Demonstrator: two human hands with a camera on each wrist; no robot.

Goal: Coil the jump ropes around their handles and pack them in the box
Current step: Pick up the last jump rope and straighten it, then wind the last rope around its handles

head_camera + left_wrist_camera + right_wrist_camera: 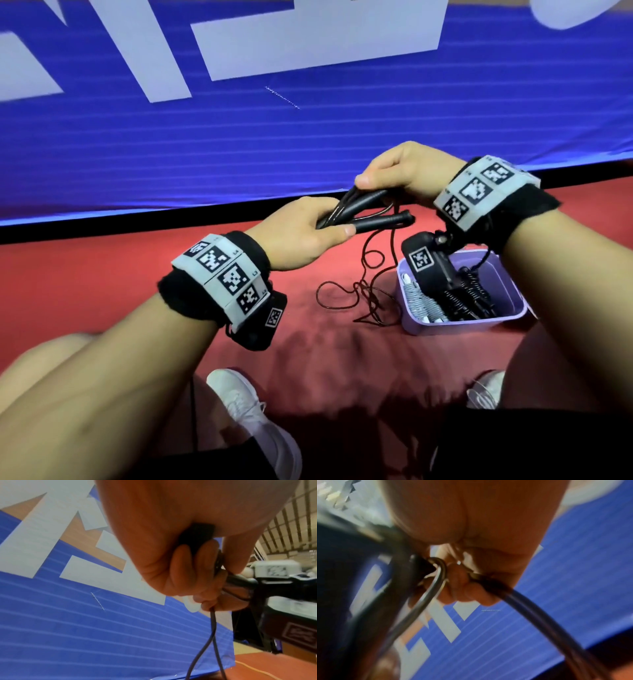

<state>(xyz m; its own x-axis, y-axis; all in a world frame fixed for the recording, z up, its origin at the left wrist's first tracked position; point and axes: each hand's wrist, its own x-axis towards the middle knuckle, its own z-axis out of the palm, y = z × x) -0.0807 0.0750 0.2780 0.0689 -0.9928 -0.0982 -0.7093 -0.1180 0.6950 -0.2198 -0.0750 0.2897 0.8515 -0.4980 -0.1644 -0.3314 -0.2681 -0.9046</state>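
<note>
I'm mid-coil w/ the black rope: left hand (301, 233) is gripping the handles (380, 219), right hand (400, 171) is pinching the rope (363, 274), slack trailing onto the red floor by the box (507, 315). Next I'm reckoning: wrap slack tight, then box it.

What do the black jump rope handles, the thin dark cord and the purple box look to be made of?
Black jump rope handles: matte, ridged grips, probably foam or rubber over plastic.
Thin dark cord: smooth and glossy, holding springy loops on the red floor, likely PVC or a coated cable.
Purple box: moulded plastic, with an even colour and a soft sheen.
</note>
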